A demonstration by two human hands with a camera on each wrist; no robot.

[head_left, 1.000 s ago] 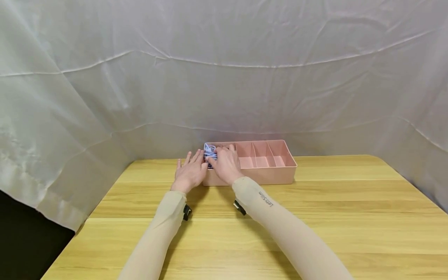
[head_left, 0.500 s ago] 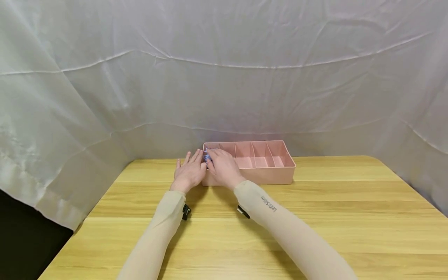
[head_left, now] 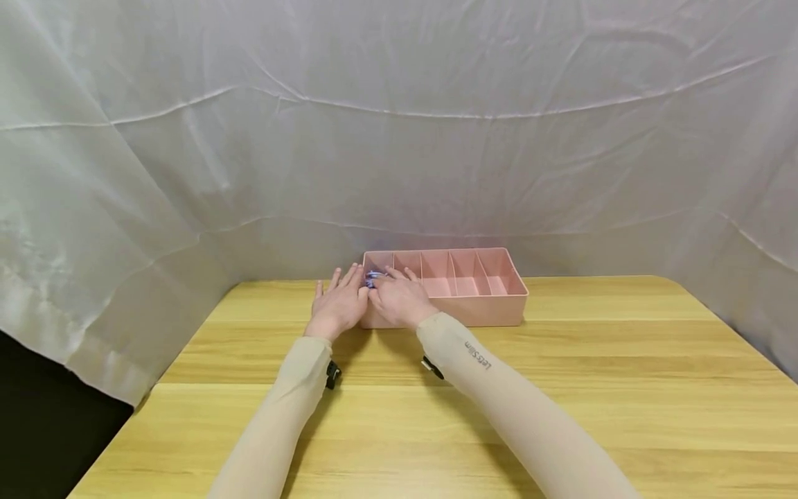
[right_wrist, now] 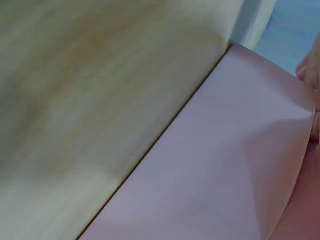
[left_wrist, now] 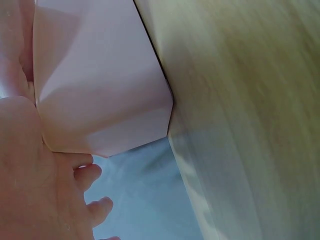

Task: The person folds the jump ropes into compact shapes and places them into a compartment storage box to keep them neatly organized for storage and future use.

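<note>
Left hand (head_left: pixel 337 307) flat, fingers straight, against end of tray (head_left: pixel 492 312). Right hand (head_left: pixel 399 299) over leftmost compartment, pressing on blue bundle (head_left: pixel 371 277); pinch or flat, cannot tell.

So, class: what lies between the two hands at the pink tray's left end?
Head view: a small blue-and-white bundle lies between the left hand and the right hand, over the pink tray.

Lavender cable (head_left: pixel 372 278) bunched in pink divided tray's (head_left: pixel 474 308) leftmost compartment.
</note>
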